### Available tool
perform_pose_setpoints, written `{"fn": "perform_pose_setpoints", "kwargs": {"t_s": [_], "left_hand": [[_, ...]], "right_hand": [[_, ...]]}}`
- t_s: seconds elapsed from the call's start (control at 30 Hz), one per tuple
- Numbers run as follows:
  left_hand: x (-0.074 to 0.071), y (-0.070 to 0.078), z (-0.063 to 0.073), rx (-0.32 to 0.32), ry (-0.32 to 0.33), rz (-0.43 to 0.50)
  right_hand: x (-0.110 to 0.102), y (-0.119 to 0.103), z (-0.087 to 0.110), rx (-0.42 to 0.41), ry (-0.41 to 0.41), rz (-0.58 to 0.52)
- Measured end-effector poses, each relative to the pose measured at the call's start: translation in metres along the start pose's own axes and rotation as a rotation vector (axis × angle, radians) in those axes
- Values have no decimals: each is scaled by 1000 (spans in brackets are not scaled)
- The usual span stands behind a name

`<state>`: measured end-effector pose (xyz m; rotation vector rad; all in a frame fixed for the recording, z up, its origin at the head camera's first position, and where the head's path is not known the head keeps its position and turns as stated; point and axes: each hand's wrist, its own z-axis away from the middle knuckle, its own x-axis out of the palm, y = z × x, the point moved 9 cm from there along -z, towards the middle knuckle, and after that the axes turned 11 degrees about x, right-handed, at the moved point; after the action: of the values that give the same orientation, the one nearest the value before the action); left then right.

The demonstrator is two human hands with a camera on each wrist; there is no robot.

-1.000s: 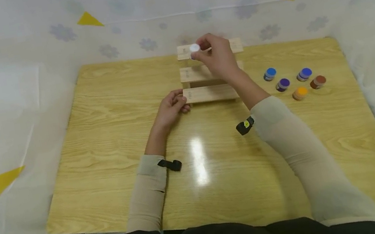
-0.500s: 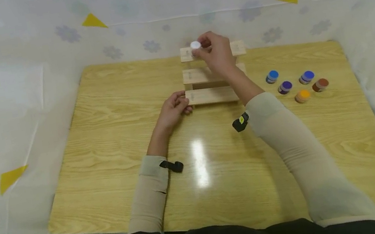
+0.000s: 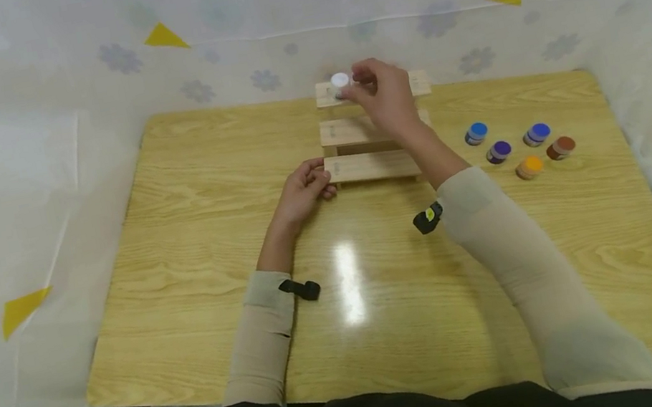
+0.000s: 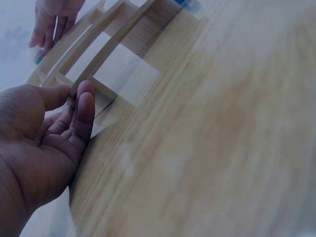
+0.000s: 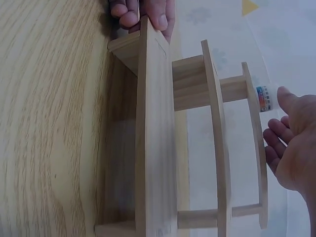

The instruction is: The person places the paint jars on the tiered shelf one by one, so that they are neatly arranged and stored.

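A three-step wooden rack (image 3: pixel 374 164) stands toward the back of the table. My left hand (image 3: pixel 300 193) pinches the left end of its lowest board between thumb and fingers, which the left wrist view also shows at the board's corner (image 4: pixel 81 84). On the left part of the top board sits a small paint jar (image 5: pixel 264 98) with a white lid, upright. My right hand (image 3: pixel 389 96) is beside this jar, fingers loosely bent and apart from it. In the right wrist view the thumb (image 5: pixel 285 97) overlaps the lid's edge.
Right of the rack several paint jars stand on the table: light blue (image 3: pixel 476 133), purple (image 3: pixel 498 152), blue (image 3: pixel 536 135), orange (image 3: pixel 530 167) and brown (image 3: pixel 561 147). A pale flowered curtain (image 3: pixel 267 17) hangs close behind the rack.
The white-lidded jar, held by the right hand one second ago, now sits on the top board. The right hand's fingers have drawn away rightward. The left hand keeps its grip on the rack.
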<state>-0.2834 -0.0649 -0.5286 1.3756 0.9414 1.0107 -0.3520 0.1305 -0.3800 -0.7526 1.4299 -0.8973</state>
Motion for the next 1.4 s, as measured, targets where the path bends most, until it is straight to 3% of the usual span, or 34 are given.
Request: {"fn": "perform_pose_setpoints", "kwargs": {"t_s": [0.47,0.63,0.87,1.2,1.4], "left_hand": [[-5,0,3,0,-2,-18],[-5,-2,6,-10,-3,-4],[-8,-1,8,-5,-9,-9],[-8,1,15,-18,6,-15],[-8,2,14,-15,1,-10]], "right_hand": [[-25,29,43,9,55,-61],[-29,50,69,25,63,-101],[-45,82,111,-35,137,-138],[-86,144,160,113,238,-151],[-117,186,180,277,335,-162]]}}
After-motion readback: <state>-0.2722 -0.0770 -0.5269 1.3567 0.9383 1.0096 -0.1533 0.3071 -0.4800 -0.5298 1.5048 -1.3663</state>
